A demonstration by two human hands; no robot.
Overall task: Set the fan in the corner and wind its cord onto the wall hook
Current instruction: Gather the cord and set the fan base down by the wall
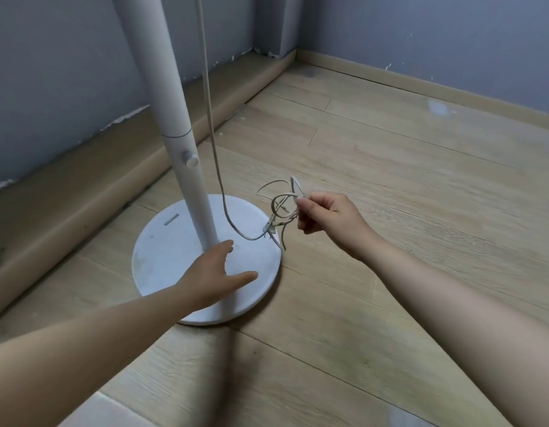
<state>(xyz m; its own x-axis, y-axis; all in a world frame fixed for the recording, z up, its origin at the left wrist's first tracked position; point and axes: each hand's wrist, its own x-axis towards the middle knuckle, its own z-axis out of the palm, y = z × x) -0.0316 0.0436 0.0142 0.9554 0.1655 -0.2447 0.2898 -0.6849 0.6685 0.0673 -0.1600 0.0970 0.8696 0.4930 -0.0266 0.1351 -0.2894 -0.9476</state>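
Here the right hand (325, 217) pinches the coiled cord (280, 208) in its fingertips; the left hand (217, 272), fingers spread, rests on the fan base (162, 257).

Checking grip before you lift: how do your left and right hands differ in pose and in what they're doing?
The left hand is spread open, over the fan base beside the pole; the right hand is closed, pinching the bundled cord. The left hand holds nothing; the right hand holds the loops off the floor, past the base's edge. Both are bare and reach forward, low.
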